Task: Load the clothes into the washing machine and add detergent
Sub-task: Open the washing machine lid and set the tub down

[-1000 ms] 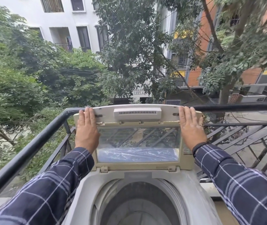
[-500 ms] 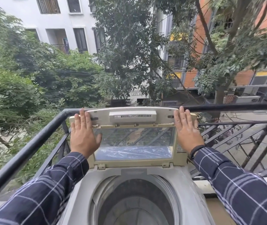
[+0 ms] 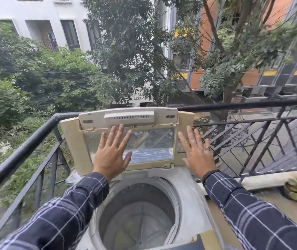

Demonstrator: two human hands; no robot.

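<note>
Both hands have slid off the lid's side edges: the left hand point(image 3: 112, 153) now lies before the clear window of the raised lid point(image 3: 128, 138), and the right hand point(image 3: 197, 152) hovers just beside its right frame, whether touching I cannot tell. Fingers are spread flat, gripping nothing. Below, the washing machine point(image 3: 189, 188) drum point(image 3: 138, 216) gapes unobstructed, with the black railing point(image 3: 243, 105) just behind the lid.
</note>
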